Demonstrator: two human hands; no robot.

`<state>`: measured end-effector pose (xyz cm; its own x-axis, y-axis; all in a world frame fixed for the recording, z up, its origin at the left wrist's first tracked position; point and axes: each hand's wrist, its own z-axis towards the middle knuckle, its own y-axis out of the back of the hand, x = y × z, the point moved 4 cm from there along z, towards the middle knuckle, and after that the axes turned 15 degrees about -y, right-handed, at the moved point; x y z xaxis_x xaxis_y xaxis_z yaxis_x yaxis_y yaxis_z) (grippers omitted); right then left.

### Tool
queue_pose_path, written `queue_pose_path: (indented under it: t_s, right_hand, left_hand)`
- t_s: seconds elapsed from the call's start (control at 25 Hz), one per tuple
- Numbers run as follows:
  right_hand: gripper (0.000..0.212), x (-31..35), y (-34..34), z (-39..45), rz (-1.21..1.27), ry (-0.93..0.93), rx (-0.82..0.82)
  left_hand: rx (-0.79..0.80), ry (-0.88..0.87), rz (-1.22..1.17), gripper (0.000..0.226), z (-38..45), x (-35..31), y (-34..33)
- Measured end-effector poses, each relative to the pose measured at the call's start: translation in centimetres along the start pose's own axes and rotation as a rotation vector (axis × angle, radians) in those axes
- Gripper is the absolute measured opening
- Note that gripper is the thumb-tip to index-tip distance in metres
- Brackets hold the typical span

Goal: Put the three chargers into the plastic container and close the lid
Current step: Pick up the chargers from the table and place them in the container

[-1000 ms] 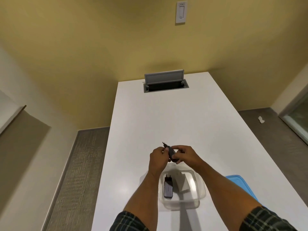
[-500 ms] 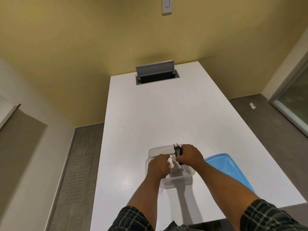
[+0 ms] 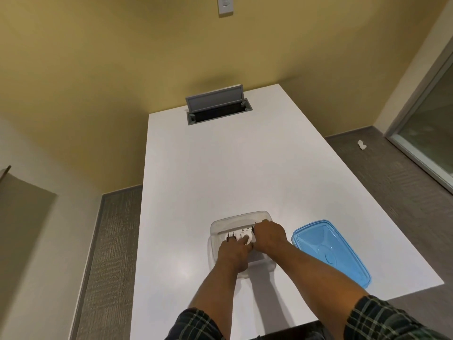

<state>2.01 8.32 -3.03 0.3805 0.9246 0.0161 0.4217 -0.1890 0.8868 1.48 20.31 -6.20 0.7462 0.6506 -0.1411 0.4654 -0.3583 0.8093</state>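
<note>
A clear plastic container (image 3: 220, 223) stands on the white table (image 3: 232, 168) near its front edge. Both my hands reach down into it. My left hand (image 3: 232, 256) grips a white charger (image 3: 248, 239), whose prongs point away from me. A dark charger's plug (image 3: 230, 237) shows just left of it inside the container. My right hand (image 3: 269, 238) is closed over a black charger, of which only a dark tip shows at the fingers. The blue lid (image 3: 331, 251) lies flat on the table to the right of the container.
A grey cable hatch (image 3: 218, 104) with its flap raised is set into the table's far end. Floor drops away on both sides of the table. A glass door frame (image 3: 421, 133) stands at the right. A white scrap (image 3: 361, 144) lies on the floor.
Both hands came down from above the table into the container with the chargers. The view shifted, so the blue lid shows more fully.
</note>
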Motion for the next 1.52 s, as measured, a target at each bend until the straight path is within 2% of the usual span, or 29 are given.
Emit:
queue_pose_path:
  t_s: [0.4,0.92,1.04,1.16,1.2,1.36,1.44,1.52]
  right_hand:
    - [0.035,1.0,-0.3,1.7,-0.074,0.0,0.001]
    - [0.033,1.3,-1.7,1.8,-0.281,0.124,-0.011]
    - [0.031,1.3,-1.7,1.9,-0.311,0.144,0.017]
    - [0.03,1.3,-1.5,1.9,-0.311,0.165,0.011]
    - [0.027,1.3,-1.1,1.8,-0.292,0.18,-0.013]
    - [0.017,0.1,2.1,1.3,-0.255,0.302,-0.229]
    - [0.017,-1.9,3.8,1.3,-0.139,0.279,-0.318]
    - [0.02,-4.7,4.8,1.9,0.035,0.161,-0.386]
  left_hand:
    - [0.014,-0.017,0.071,0.046,1.3,0.7,0.1]
    - [0.015,0.007,0.016,0.058,0.7,2.4,-0.1]
    - [-0.056,0.003,0.021,0.054,0.7,1.8,0.9]
    - [-0.154,-0.061,0.028,0.027,0.5,1.0,2.5]
    - [-0.199,-0.074,0.026,0.023,0.5,0.8,3.2]
    - [-0.442,-0.009,-0.081,0.034,0.6,0.1,5.8]
    - [-0.559,0.017,-0.126,0.033,0.9,-0.9,7.2]
    - [-0.661,0.013,-0.148,0.032,1.4,-2.2,8.5]
